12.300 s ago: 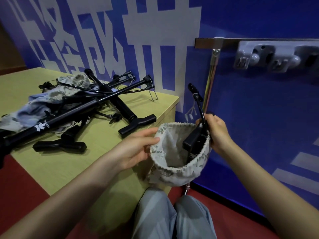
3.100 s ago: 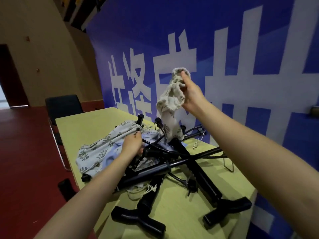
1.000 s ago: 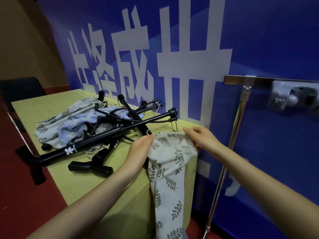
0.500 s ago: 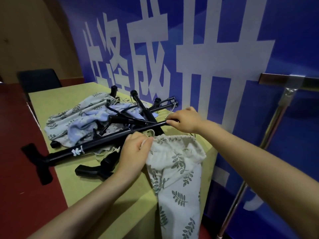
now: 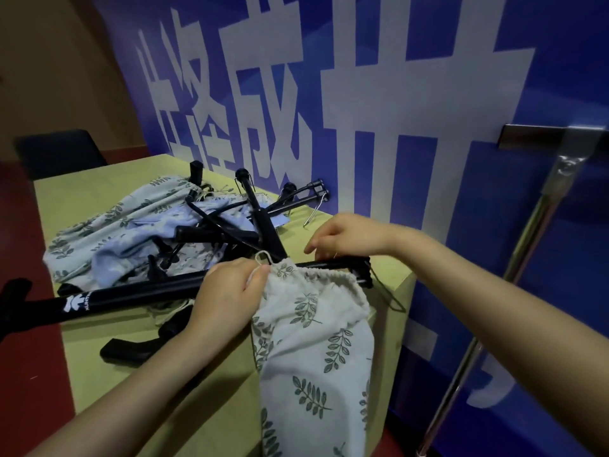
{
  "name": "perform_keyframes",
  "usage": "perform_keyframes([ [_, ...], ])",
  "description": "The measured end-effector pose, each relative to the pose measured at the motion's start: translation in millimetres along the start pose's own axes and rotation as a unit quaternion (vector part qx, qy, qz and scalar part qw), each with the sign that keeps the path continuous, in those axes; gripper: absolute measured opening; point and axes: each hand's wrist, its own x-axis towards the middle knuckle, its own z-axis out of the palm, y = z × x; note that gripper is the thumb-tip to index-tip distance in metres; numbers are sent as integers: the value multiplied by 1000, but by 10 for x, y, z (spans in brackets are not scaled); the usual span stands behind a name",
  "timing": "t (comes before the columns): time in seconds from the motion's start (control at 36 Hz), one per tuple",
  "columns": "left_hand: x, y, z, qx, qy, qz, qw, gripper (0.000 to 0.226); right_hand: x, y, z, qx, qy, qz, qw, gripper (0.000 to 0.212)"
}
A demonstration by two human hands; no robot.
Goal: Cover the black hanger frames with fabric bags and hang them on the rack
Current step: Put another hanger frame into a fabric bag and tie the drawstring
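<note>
Left hand [image 5: 227,298], frame centre: grip closed, pinching the gathered rim and drawstring loop of the leaf-print fabric bag [image 5: 316,351]. Bag mouth held at the desk [image 5: 211,384] edge; body hanging down over the desk's front corner, toward lower centre. Right hand [image 5: 346,235], just above and right of the bag mouth: fingers curled down onto the near end of the long black hanger frame [image 5: 184,288]; whether fully gripped or only touched cannot be told.

Key relation: frame's long axis running left to right across the frame, its right end immediately behind the bag mouth, touching or nearly so. Right hand nearer that end; left hand nearer the opening.

Judged next: feed frame end into mouth.

Obstructions: tangled pile of further black frames [image 5: 250,219] and spare bags [image 5: 108,225] behind, upper left of centre, overlapping the long frame. Rack pole [image 5: 514,258] at right, well apart.
</note>
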Motion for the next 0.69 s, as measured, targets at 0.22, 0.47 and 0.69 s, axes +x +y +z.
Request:
perform_keyframes([
  [0.22, -63, 9, -12, -39, 43, -31, 998, 46, 241, 418, -51, 228, 104, 55, 967, 17],
  [0.47, -71, 15, 54, -18, 68, -28, 997, 46, 887, 388, 409, 117, 79, 27, 990, 41],
  [0.69, -70, 17, 42, -49, 94, -42, 994, 45, 1223, 510, 562, 142, 137, 21, 980, 19],
])
